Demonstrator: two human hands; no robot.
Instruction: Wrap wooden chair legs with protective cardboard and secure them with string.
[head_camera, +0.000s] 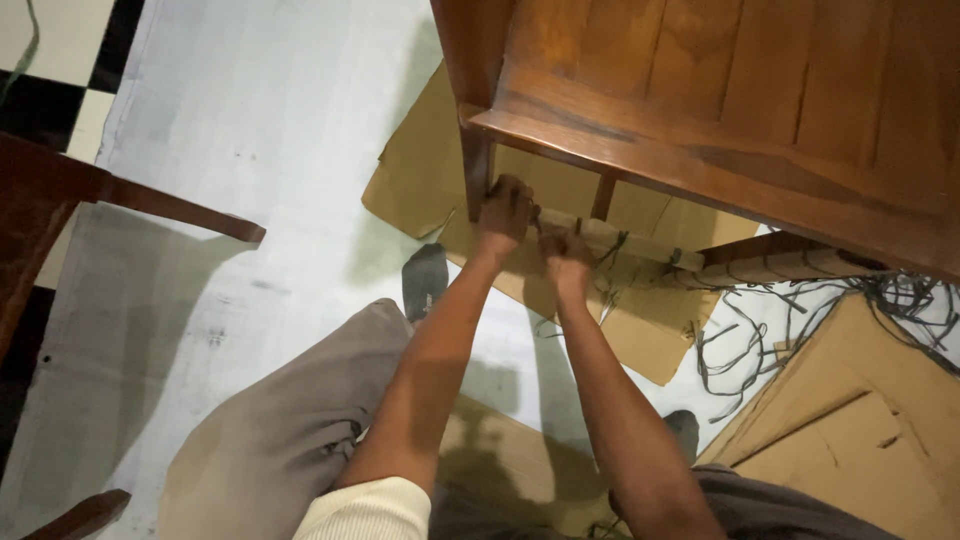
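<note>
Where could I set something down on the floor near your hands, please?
The pale floor sheet lies bare between the dark wooden piece and the cardboard. It is crowded right of the hands, left and right, where loose strips tangle.

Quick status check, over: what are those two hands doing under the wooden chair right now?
Left hand gripping the lower rail by the chair leg. Right hand closed on the same rail. Loose dark strips trailing across the cardboard nearby.

Open white floor (270, 150) lies left; chair seat (720, 110) overhangs above; cut strips (780, 320) and cardboard (860, 430) crowd right.
</note>
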